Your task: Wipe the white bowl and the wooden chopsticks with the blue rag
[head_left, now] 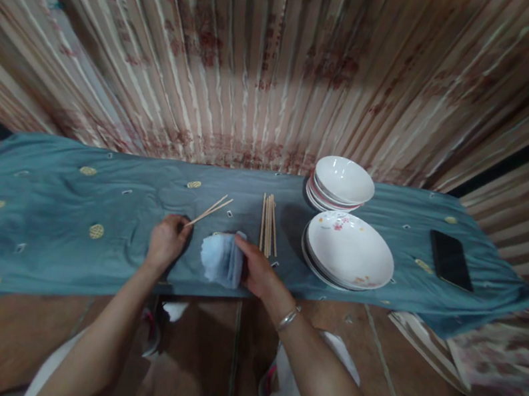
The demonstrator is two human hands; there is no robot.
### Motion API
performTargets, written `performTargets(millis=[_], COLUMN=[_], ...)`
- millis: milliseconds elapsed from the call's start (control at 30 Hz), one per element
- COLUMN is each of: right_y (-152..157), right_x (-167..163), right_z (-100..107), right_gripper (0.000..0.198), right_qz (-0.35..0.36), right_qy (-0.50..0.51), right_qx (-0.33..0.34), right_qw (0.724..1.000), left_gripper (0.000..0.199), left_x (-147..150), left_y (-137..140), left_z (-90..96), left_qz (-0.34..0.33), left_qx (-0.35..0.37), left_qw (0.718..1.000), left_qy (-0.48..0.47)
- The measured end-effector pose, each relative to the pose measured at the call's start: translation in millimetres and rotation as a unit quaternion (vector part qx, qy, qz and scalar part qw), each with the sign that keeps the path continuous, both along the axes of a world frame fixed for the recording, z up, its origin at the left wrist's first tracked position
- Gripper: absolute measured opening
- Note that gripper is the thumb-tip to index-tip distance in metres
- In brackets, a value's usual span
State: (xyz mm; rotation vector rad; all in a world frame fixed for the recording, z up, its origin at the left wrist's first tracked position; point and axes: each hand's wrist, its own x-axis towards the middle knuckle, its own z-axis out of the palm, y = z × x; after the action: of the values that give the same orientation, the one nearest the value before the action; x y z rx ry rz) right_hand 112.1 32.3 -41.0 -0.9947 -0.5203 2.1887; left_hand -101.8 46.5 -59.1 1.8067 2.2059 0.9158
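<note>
left hand [167, 240]: grips chopsticks [210, 210] | right hand [255, 268]: on blue cloth [222, 259] | plates [352, 250] right

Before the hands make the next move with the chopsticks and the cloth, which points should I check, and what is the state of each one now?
1. Left hand grips the pair of thin wooden chopsticks: ok, the fist is closed on their near ends.
2. Right hand holds the folded pale blue cloth: ok, the fingers rest on its right side.
3. Loose bundle of wooden chopsticks lies apart from both hands: ok.
4. Stack of wide white plates with a flower pattern is clear of the right hand: ok.
5. Stack of white bowls stands steady: cannot tell.
6. Black phone lies away from the edge of the blue-grey tablecloth: not ok, it is near the edge.
</note>
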Motion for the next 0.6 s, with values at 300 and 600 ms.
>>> performTargets(millis=[300, 600], right_y=[17, 13], right_x=[-1, -19], right_z=[-10, 6], right_gripper=[0.042, 0.058], right_qz=[-0.114, -0.023], right_qy=[-0.057, -0.001], right_qx=[0.097, 0.135], right_qw=[0.987, 0.991], left_gripper=[0.029, 0.035], left_x=[33, 69], left_y=[-19, -37], left_z=[16.6, 22.9], left_qz=[-0.017, -0.088], left_qx=[0.008, -0.07], left_qw=[0.891, 0.8], left_qy=[-0.453, -0.589])
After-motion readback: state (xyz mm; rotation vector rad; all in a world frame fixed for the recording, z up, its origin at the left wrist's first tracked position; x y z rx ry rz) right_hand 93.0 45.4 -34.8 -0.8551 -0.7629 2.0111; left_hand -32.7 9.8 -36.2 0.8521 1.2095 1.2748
